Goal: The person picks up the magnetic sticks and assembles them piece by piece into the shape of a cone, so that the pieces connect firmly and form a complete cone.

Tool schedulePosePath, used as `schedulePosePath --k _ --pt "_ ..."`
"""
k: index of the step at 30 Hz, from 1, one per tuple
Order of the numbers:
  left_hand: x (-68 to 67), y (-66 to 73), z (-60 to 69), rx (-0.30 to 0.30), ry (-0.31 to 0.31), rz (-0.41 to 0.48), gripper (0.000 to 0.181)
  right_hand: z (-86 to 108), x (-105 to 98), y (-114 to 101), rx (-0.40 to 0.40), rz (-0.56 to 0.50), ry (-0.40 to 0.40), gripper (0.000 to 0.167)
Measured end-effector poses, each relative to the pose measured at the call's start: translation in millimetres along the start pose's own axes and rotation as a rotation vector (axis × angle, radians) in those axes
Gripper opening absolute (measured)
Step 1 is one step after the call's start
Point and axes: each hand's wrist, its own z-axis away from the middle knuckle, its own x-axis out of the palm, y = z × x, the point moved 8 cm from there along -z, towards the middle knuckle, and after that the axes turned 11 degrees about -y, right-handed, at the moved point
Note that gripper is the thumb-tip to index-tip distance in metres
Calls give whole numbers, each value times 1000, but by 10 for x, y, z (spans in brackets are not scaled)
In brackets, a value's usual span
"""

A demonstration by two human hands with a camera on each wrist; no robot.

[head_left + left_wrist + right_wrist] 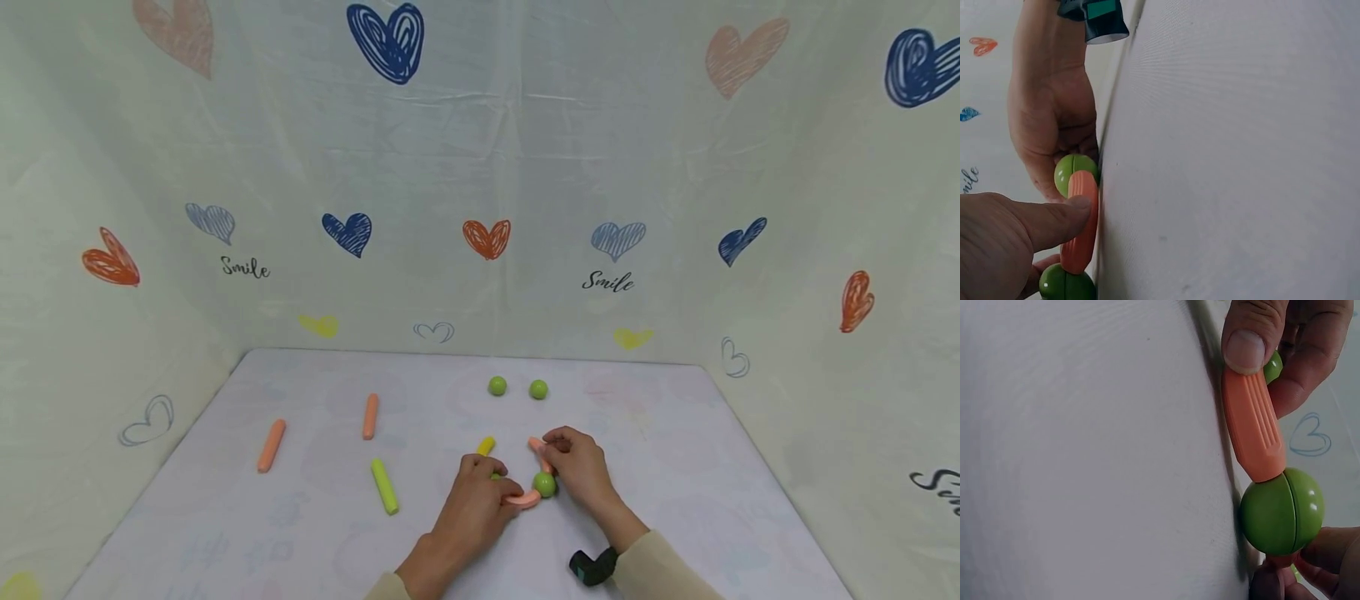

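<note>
My left hand (476, 504) pinches a curved orange toy rod (528, 500), its thumb pressed along the ribbed side in the left wrist view. One end of that rod meets a green ball (544, 484). At its other end sits another green ball (1066, 284), mostly hidden by my fingers in the head view. My right hand (588, 471) pinches a second orange rod (534, 444), which runs up from the first ball. Just beyond my left hand a yellow rod (487, 446) shows, its lower end covered.
Two loose green balls (497, 386) lie toward the back of the white table (315, 533). On the left are two straight orange rods (272, 446) and a yellow-green rod (385, 487). A heart-printed curtain (450, 150) hangs behind. A black device (592, 567) is at my right wrist.
</note>
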Motion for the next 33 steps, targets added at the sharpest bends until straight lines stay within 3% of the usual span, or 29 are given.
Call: schedulePosePath --k 13,19,24,33 --pt "5 -20 18 -36 -15 -4 9 234 -87 14 -29 49 37 26" --pt "-14 -4 37 -17 5 -14 8 383 -43 22 -95 64 -35 33" --pt "-4 5 30 -23 -16 -17 8 439 -14 40 -147 57 -64 29" --pt "23 11 25 -21 -18 -16 9 455 -22 53 -168 22 -119 25"
